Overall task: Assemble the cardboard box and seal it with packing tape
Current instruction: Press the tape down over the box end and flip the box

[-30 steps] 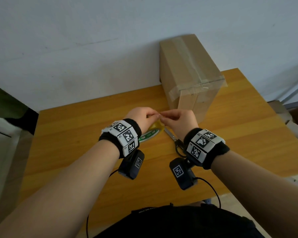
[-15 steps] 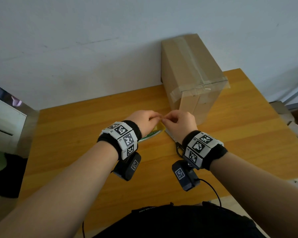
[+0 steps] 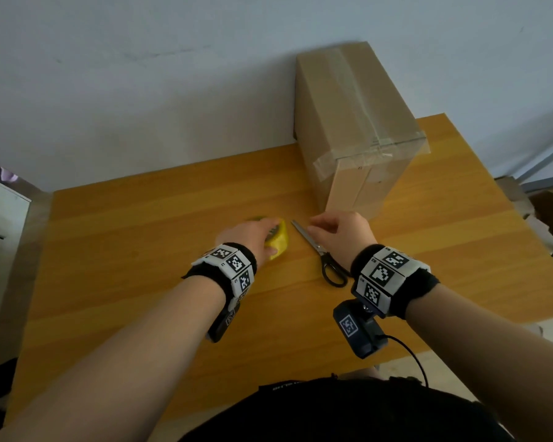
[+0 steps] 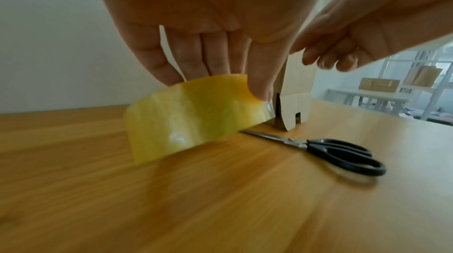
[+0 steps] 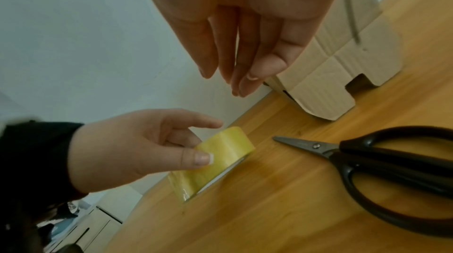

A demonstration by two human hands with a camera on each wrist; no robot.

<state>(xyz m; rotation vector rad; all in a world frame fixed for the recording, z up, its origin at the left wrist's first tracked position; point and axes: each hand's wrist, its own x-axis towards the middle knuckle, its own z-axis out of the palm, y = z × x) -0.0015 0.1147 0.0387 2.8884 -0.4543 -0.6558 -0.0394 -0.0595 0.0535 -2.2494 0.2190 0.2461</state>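
Observation:
The tall cardboard box (image 3: pixel 358 122) stands upright at the back right of the table, brown tape running over its top seam; its lower flaps (image 5: pixel 326 86) rest on the wood. My left hand (image 3: pixel 268 238) grips the yellow packing tape roll (image 3: pixel 279 243), which is tipped up on its edge on the table; the thumb and fingers clasp the roll (image 4: pixel 186 115) from above. My right hand (image 3: pixel 316 226) hovers above the scissors' blades with straight, relaxed fingers (image 5: pixel 245 59) and holds nothing.
Black-handled scissors (image 3: pixel 321 255) lie shut on the wooden table (image 3: pixel 141 250) between my hands, tips pointing away from me. A white wall runs directly behind the table. Shelving and more boxes (image 4: pixel 377 84) stand off to the right.
Both hands were pinching together over the tape roll. They have parted: the left has moved left with the roll, and the right has let go and drifted right, above the scissors.

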